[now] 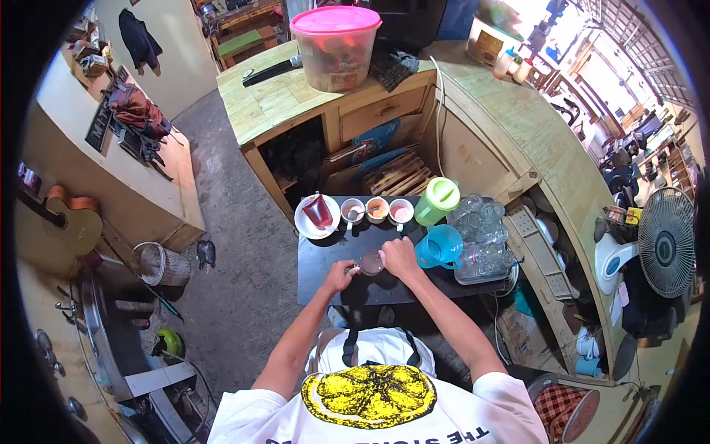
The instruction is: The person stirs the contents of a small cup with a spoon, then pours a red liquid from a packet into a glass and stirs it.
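Grasping a round, glass-like cup (pixel 372 263) from 2 sides, a person's left hand (pixel 341 276) and right hand (pixel 400 257) meet at the front of the dark counter (pixel 313 260), just left of a blue pitcher (pixel 438 249). The fingers of both appear curled onto its edges. The vessel looks light, rigid and breakable, probably slippery if wet; its outer wall, below the rim, seems the surest hold.
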Action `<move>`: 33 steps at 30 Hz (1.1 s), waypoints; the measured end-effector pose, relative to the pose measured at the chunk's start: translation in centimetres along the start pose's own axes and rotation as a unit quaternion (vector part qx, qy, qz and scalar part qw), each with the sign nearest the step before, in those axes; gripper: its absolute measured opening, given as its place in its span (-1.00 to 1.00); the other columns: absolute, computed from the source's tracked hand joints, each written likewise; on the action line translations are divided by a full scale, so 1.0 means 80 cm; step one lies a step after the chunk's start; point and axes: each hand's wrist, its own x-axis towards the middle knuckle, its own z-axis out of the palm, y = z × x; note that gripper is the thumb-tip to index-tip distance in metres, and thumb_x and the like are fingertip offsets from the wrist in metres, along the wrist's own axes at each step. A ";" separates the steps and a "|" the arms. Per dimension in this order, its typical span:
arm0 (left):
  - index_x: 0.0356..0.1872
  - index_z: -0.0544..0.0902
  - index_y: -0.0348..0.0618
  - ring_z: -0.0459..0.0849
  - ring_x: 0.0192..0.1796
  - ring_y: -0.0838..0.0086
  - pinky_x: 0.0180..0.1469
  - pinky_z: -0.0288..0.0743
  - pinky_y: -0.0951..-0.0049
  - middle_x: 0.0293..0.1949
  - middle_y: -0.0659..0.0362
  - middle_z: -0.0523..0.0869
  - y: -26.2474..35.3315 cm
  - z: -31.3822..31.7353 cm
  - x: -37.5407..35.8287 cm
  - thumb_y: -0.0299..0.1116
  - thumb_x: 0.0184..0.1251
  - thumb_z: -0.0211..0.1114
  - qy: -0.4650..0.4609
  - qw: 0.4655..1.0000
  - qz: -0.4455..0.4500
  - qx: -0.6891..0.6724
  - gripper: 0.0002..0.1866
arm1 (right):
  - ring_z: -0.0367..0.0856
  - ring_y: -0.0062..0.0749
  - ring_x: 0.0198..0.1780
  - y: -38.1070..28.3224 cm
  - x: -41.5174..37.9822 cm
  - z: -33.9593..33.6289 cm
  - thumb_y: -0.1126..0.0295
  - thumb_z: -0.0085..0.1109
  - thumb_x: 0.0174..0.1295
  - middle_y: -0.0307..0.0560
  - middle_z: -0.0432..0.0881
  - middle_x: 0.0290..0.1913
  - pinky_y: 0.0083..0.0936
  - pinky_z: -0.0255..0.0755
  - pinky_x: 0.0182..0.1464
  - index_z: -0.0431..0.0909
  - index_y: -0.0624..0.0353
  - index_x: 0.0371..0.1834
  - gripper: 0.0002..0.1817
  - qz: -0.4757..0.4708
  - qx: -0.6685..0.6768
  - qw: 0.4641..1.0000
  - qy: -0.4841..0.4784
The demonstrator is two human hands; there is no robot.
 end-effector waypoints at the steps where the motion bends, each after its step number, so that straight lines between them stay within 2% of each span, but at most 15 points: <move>1: -0.18 0.73 -0.23 0.76 -0.10 0.04 0.01 0.56 0.19 -0.25 -0.07 0.78 0.002 -0.001 -0.001 -0.34 0.34 0.27 -0.002 1.000 -0.005 0.002 -0.81 | 0.70 0.05 -0.37 0.000 -0.002 0.002 0.20 0.31 0.16 0.14 0.69 -0.49 -0.04 0.52 -0.21 0.75 0.17 -0.51 -0.73 0.012 0.024 0.999 -0.020; 3: -0.17 0.73 -0.23 0.76 -0.10 0.04 0.01 0.56 0.19 -0.24 -0.07 0.78 0.004 -0.002 0.000 -0.34 0.34 0.27 -0.003 1.000 -0.009 0.004 -0.81 | 0.69 0.05 -0.38 -0.001 -0.006 0.003 0.20 0.31 0.18 0.11 0.69 -0.49 -0.05 0.52 -0.22 0.75 0.16 -0.50 -0.73 0.036 0.072 0.995 -0.058; 6: -0.17 0.73 -0.23 0.76 -0.10 0.04 0.01 0.56 0.19 -0.24 -0.06 0.79 0.005 -0.002 -0.001 -0.34 0.35 0.26 -0.005 1.000 -0.005 0.006 -0.81 | 0.69 0.04 -0.40 -0.005 -0.005 0.004 0.20 0.32 0.17 0.09 0.69 -0.51 -0.07 0.51 -0.22 0.75 0.14 -0.50 -0.75 0.003 0.135 0.989 -0.053; 9: -0.17 0.73 -0.23 0.76 -0.10 0.05 0.01 0.56 0.18 -0.24 -0.06 0.79 0.004 -0.003 -0.001 -0.34 0.35 0.27 -0.003 1.000 0.001 0.012 -0.80 | 0.71 0.08 -0.36 -0.007 -0.001 0.002 0.21 0.32 0.14 0.12 0.69 -0.50 -0.04 0.54 -0.19 0.76 0.14 -0.47 -0.77 -0.006 0.025 1.000 -0.002; 12: -0.17 0.73 -0.23 0.76 -0.09 0.06 0.02 0.56 0.18 -0.24 -0.05 0.79 -0.001 0.002 0.000 -0.33 0.35 0.27 0.004 1.000 0.001 0.011 -0.80 | 0.70 0.10 -0.36 -0.009 0.000 0.002 0.23 0.31 0.14 0.12 0.69 -0.50 -0.04 0.55 -0.19 0.75 0.15 -0.48 -0.77 -0.008 -0.028 1.000 -0.011; 15: -0.17 0.73 -0.23 0.76 -0.09 0.06 0.02 0.56 0.18 -0.25 -0.05 0.79 0.004 0.000 -0.001 -0.33 0.35 0.27 0.003 1.000 -0.005 0.009 -0.80 | 0.71 0.01 -0.44 -0.010 -0.008 0.004 0.26 0.29 0.14 0.14 0.69 -0.50 -0.13 0.52 -0.18 0.72 0.16 -0.54 -0.78 -0.017 -0.002 0.999 -0.032; 18: -0.17 0.73 -0.23 0.77 -0.10 0.07 0.01 0.56 0.18 -0.26 -0.04 0.79 0.000 0.001 -0.001 -0.33 0.36 0.27 0.001 1.000 -0.001 -0.003 -0.80 | 0.71 0.01 -0.43 -0.010 -0.008 0.010 0.25 0.29 0.14 0.12 0.69 -0.51 -0.13 0.52 -0.16 0.71 0.16 -0.53 -0.77 0.003 0.095 0.995 -0.029; 21: -0.17 0.73 -0.23 0.77 -0.11 0.08 0.00 0.56 0.19 -0.26 -0.04 0.79 -0.002 0.002 0.001 -0.33 0.36 0.26 0.003 1.000 -0.004 0.006 -0.80 | 0.71 0.09 -0.35 -0.004 -0.006 0.015 0.22 0.29 0.15 0.17 0.67 -0.50 -0.05 0.54 -0.20 0.71 0.19 -0.54 -0.73 -0.010 0.026 0.999 0.024; 24: -0.17 0.73 -0.23 0.77 -0.11 0.07 0.00 0.56 0.18 -0.26 -0.05 0.79 -0.006 0.002 0.001 -0.34 0.35 0.26 0.003 1.000 -0.005 0.005 -0.80 | 0.70 0.10 -0.35 -0.002 -0.007 0.015 0.22 0.28 0.15 0.16 0.68 -0.49 -0.05 0.54 -0.21 0.72 0.18 -0.53 -0.74 0.004 -0.012 1.000 -0.008; 27: -0.17 0.73 -0.23 0.76 -0.10 0.05 0.00 0.56 0.18 -0.25 -0.05 0.79 -0.005 0.003 0.002 -0.34 0.34 0.27 0.002 1.000 -0.005 0.005 -0.80 | 0.68 0.04 -0.41 -0.006 -0.014 0.014 0.21 0.28 0.17 0.12 0.69 -0.49 -0.10 0.48 -0.21 0.72 0.17 -0.54 -0.73 -0.003 0.025 0.999 -0.032; 30: -0.17 0.73 -0.24 0.76 -0.09 0.04 0.00 0.56 0.17 -0.24 -0.06 0.79 -0.008 0.004 0.002 -0.34 0.33 0.27 0.008 1.000 -0.001 0.004 -0.80 | 0.72 -0.02 -0.43 -0.015 -0.013 0.013 0.22 0.29 0.15 0.10 0.70 -0.51 -0.16 0.47 -0.19 0.72 0.17 -0.53 -0.75 0.012 0.075 0.997 0.010; 33: -0.17 0.73 -0.23 0.76 -0.08 0.03 0.02 0.56 0.16 -0.23 -0.08 0.78 -0.006 0.004 0.000 -0.34 0.33 0.28 0.004 1.000 -0.013 0.008 -0.80 | 0.72 -0.01 -0.43 -0.019 -0.008 0.011 0.22 0.31 0.12 0.13 0.71 -0.50 -0.15 0.49 -0.17 0.73 0.17 -0.52 -0.76 0.003 0.022 0.999 0.039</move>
